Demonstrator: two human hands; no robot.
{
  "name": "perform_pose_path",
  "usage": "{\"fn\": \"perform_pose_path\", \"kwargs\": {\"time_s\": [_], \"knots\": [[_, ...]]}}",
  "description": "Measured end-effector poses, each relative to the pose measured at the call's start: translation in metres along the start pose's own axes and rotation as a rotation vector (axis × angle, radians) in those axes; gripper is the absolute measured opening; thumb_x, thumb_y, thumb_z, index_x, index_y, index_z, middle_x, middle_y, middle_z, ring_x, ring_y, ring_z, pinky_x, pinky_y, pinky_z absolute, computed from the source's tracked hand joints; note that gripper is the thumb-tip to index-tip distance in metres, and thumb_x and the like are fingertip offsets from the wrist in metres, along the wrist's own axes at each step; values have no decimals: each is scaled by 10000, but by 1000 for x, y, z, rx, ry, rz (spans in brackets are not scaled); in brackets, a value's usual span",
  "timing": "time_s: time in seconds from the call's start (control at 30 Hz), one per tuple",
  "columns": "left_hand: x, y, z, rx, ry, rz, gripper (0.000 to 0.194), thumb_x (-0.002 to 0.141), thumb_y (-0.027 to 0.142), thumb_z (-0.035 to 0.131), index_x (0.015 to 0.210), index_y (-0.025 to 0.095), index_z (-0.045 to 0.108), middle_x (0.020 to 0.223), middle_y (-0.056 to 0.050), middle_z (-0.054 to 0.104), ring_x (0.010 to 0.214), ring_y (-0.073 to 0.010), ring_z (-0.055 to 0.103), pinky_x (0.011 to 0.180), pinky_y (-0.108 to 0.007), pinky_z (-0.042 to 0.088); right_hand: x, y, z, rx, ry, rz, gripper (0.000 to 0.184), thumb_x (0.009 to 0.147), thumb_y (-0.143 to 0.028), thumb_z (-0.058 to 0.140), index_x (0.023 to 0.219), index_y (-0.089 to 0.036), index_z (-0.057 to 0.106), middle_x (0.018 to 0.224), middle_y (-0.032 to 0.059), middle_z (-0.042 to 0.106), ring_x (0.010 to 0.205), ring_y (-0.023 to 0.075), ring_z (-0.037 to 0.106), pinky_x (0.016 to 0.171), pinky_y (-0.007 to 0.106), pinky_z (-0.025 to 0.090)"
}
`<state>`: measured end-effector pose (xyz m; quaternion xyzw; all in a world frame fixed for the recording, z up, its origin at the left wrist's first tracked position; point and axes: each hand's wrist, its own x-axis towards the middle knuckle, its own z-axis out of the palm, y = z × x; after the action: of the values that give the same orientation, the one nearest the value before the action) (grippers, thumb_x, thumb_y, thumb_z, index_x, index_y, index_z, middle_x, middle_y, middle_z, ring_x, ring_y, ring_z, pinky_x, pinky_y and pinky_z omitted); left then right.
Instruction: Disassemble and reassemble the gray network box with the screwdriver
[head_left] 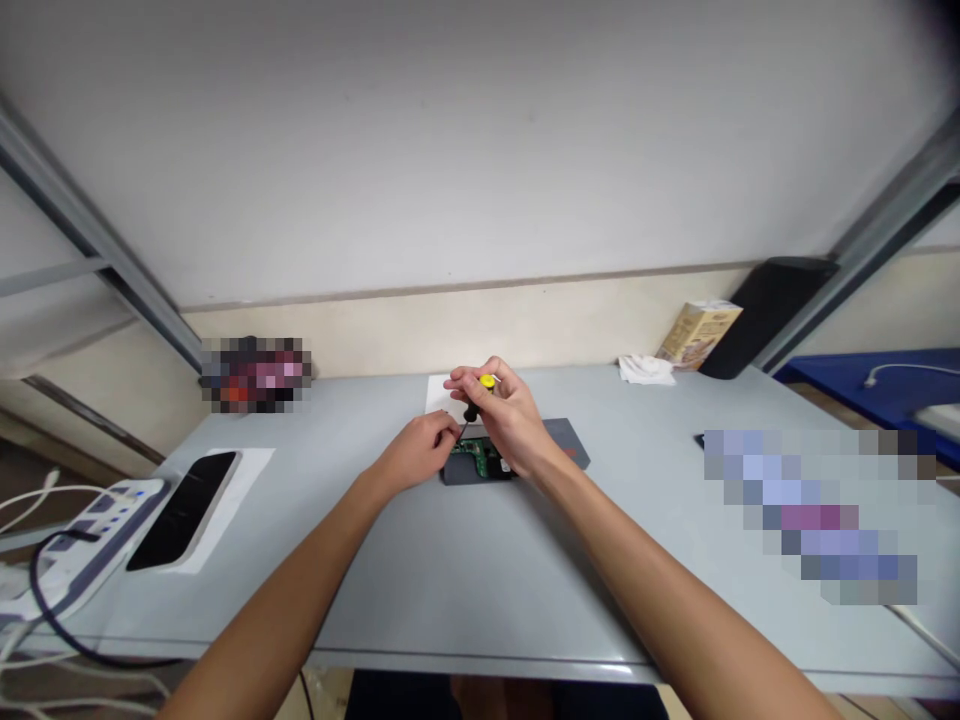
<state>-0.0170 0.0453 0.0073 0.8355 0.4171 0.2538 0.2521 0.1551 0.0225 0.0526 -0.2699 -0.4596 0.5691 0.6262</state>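
Near the middle of the table, my right hand (510, 405) is closed around a screwdriver (471, 411) with a black and yellow handle. Its thin shaft slants down and left to a green circuit board (478, 450) in a dark, flat, opened device. My left hand (424, 445) rests at the board's left side, its fingers curled close to the shaft's tip; anything pinched between them is too small to make out. A dark grey panel (566, 440) lies just right of the board, partly behind my right wrist. White paper (442, 392) lies behind my hands.
At left, a phone (184, 512) lies on paper beside a power strip (97, 540) with cables. Crumpled tissue (646, 369), a carton (700, 335) and a black speaker-like object (772, 310) stand at back right. Blurred items sit at back left and right. A wall closes the back.
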Motion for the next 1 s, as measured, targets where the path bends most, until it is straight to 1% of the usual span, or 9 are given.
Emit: {"fn": "perform_pose_path", "kwargs": {"time_s": [0.13,0.23,0.4,0.5,0.6,0.7,0.8,0.9,1.0], "knots": [[-1,1,0,17,-10,-3,236,934,127,432,885,189,655,900,-27,696,781,-167,604,752,-288,461,3,3,-2,-21,8,-35,456,838,-682,728,930,-275,545,680,-54,530,670,152,532,708,315,440],[-1,2,1,32,-17,4,243,959,146,415,875,196,638,875,-19,672,772,-166,594,756,-287,459,4,-3,-5,11,-29,-9,485,909,-725,589,1040,-263,653,754,-14,543,718,170,538,742,337,458],[-1,3,1,28,-11,-3,239,941,118,413,878,196,630,850,-10,659,755,-162,588,731,-275,444,2,-8,-8,-22,-31,12,360,810,-549,815,861,-247,626,897,13,653,874,177,619,885,343,477],[-1,4,0,17,-10,-2,228,929,110,422,860,192,624,854,-12,658,763,-161,583,739,-275,441,3,-1,-8,-1,-15,7,424,799,-544,837,859,-263,525,766,-41,611,727,147,585,778,317,465],[0,4,0,12,-11,13,228,928,115,431,843,192,628,859,-14,659,774,-163,583,753,-276,447,4,3,-8,-19,-34,-44,378,911,-637,675,957,-273,582,669,-61,488,644,140,495,684,298,408],[0,4,0,4,-7,16,248,935,119,431,833,192,644,859,-14,665,757,-160,587,742,-277,453,4,0,-7,2,-73,-25,432,965,-662,556,1081,-263,672,780,-19,536,727,156,525,740,314,431],[0,2,0,-1,4,33,251,921,106,441,834,191,661,863,-16,677,766,-161,605,745,-276,459,1,-6,-7,-56,-94,-8,339,876,-576,733,918,-244,679,847,-2,593,801,163,558,785,313,444],[1,1,1,-16,9,27,249,907,91,453,831,190,669,858,-14,699,767,-160,622,746,-272,462,-1,-5,-7,-55,-112,8,394,787,-497,857,801,-239,559,900,-1,666,830,161,597,803,315,455],[1,2,1,-22,10,17,237,910,97,457,821,189,656,850,-18,696,765,-162,621,748,-275,463,-2,-2,-7,-65,-121,26,445,817,-569,814,827,-257,497,713,-40,611,691,150,550,707,302,431]]}}
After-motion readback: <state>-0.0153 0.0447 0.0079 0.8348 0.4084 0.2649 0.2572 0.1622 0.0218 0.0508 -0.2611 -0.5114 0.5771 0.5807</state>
